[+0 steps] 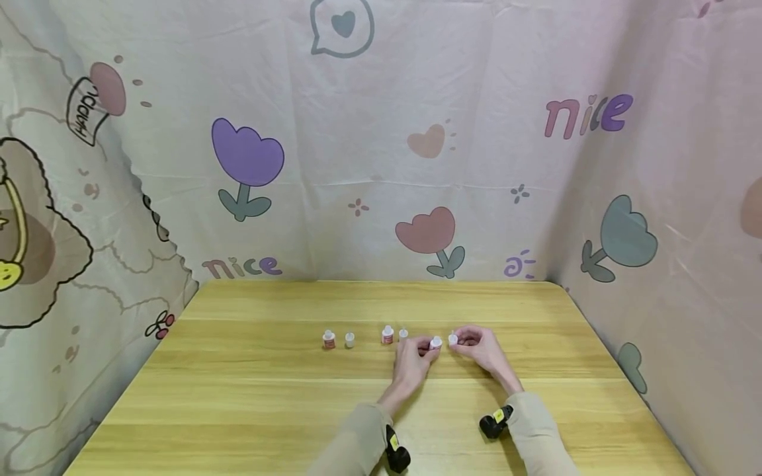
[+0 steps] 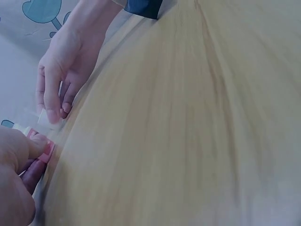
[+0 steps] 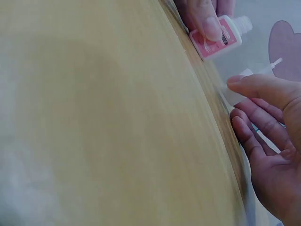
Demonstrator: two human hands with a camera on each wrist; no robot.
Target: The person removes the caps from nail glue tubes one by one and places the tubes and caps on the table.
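Note:
My left hand [image 1: 412, 365] pinches a small white bottle [image 3: 225, 41] with a pink-red label. The right wrist view shows the threaded neck of that bottle bare and the bottle standing slightly tilted. Just to its right, my right hand [image 1: 485, 352] holds a small translucent white piece [image 1: 453, 340] between thumb and fingers. A thin stem [image 3: 277, 62] sticks up from this piece; its lower part is partly hidden by the fingers. Both hands are low over the wooden table, with a narrow gap between the two things.
Left of my hands stand two more labelled bottles, one at the far left [image 1: 329, 340] and one nearer [image 1: 388, 335]. Beside each is a small white piece, the left one [image 1: 349, 340] in full view, the nearer one [image 1: 403, 333] partly behind my left hand. A printed curtain [image 1: 357, 231] hangs behind the table [image 1: 268, 396].

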